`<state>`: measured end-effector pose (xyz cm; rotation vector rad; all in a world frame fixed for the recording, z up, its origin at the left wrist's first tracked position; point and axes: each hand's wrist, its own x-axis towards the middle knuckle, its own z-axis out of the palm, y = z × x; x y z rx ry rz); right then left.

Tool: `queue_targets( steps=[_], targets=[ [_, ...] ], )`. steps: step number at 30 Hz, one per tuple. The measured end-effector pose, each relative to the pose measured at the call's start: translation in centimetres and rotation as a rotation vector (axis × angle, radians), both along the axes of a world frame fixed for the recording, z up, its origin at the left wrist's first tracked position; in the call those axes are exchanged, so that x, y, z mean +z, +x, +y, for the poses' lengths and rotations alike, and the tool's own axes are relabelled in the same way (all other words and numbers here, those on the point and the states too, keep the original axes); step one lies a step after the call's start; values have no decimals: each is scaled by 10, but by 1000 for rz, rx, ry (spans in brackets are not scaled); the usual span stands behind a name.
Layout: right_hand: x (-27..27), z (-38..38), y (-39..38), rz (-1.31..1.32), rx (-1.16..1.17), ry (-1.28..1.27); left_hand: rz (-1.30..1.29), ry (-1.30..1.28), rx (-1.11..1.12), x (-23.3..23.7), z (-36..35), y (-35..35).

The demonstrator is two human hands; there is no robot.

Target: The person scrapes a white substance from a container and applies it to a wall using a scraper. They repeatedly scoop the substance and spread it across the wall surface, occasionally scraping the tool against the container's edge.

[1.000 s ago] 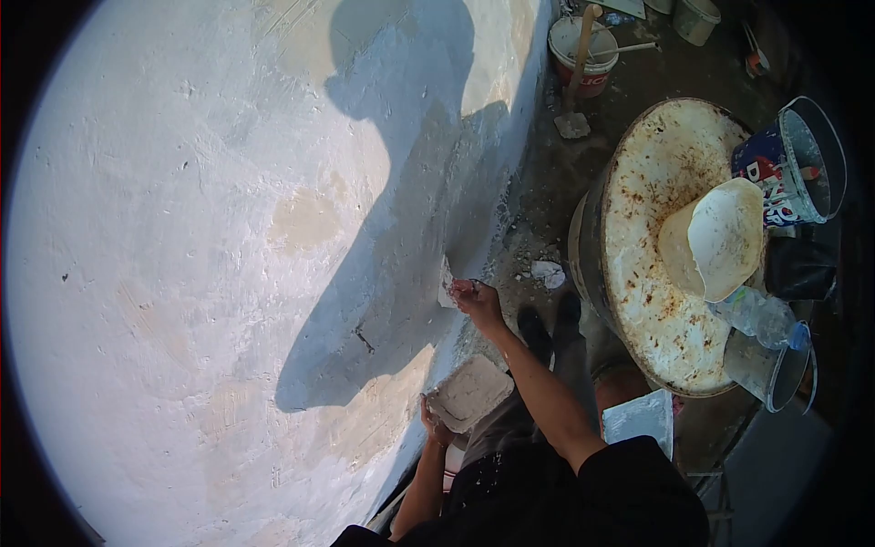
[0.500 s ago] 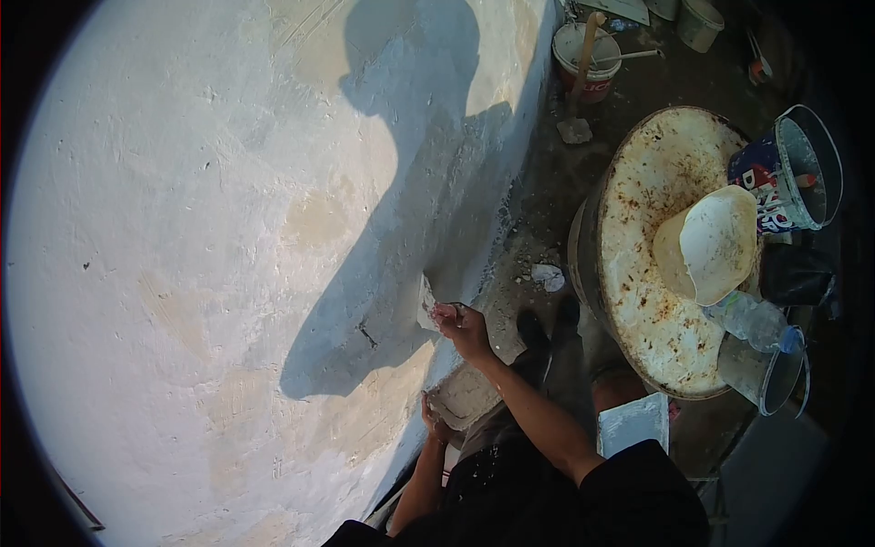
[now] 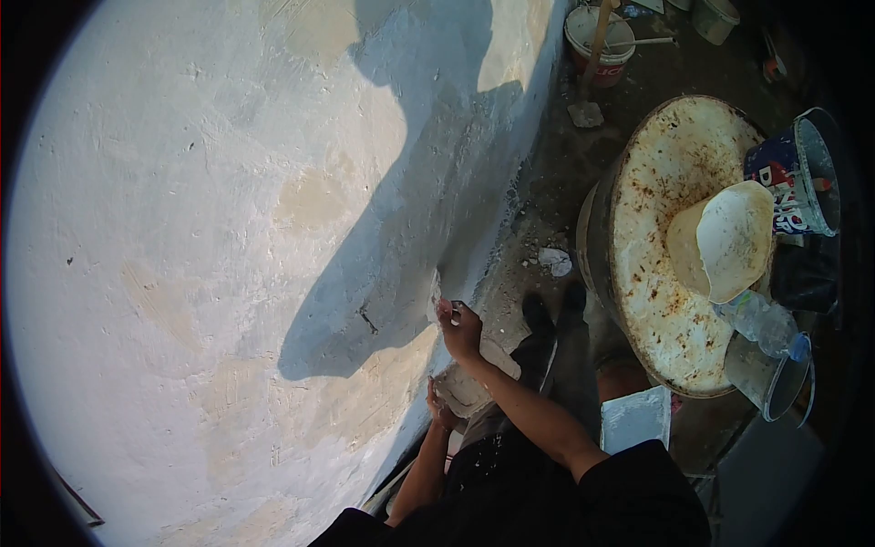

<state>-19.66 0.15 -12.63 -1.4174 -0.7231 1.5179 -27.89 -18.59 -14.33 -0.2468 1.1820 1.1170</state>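
My right hand (image 3: 463, 332) is closed around a putty knife (image 3: 435, 295), whose pale blade is held at the shaded part of the plastered wall (image 3: 228, 173). Little of the handle shows between the fingers. Below it, my left hand (image 3: 440, 407) grips the wall-side edge of a shallow tray (image 3: 465, 390) smeared with greyish filler. The tray is close to the wall's foot, in front of my legs, and my right forearm passes over its side. Several beige patches mark the whitish wall, and my shadow falls across it.
On the right stands a rusty-topped drum (image 3: 665, 264) with a cut plastic container (image 3: 688, 242), a paint bucket (image 3: 775, 173), a plastic bottle (image 3: 766, 324) and a clear bucket (image 3: 755, 374). A white bucket (image 3: 583, 46) with tools stands farther off. Debris (image 3: 554, 262) lies on the floor.
The view has shifted slightly, so the drum and buckets appear farther right and higher. The putty knife's blade looks narrower, turned more edge-on. Both hands keep their holds.
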Motion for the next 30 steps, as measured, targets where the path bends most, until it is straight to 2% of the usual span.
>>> queue_targets(
  steps=[3,6,9,11,13,15,16,18,21,22,25,30],
  targets=[
    [45,5,-14,-109,266,15,-60,199,10,-7,-10,-5],
    [54,-3,-13,-61,295,98,143,152,42,4,-6,4],
    [68,-21,-15,164,262,155,254,94,68,-29,-22,-6],
    [76,-30,-10,215,263,123,549,108,-168,-33,-28,-7],
    [78,-35,14,230,232,59,453,119,-176,-25,-21,-6],
    [59,-33,37,153,150,108,-35,131,56,-4,-1,-1],
    [39,-34,35,368,-31,-87,-85,61,54,6,5,2],
    [2,-21,30,211,-144,-57,-67,-29,57,13,7,6],
    [-31,-2,7,245,-99,-39,-68,-93,51,6,8,5],
    [-40,0,0,114,-25,5,-73,-107,49,2,6,3],
    [-30,-1,1,367,0,-45,-100,-115,40,11,10,6],
    [13,-1,10,576,45,-140,-85,-74,28,0,8,5]
  ],
)
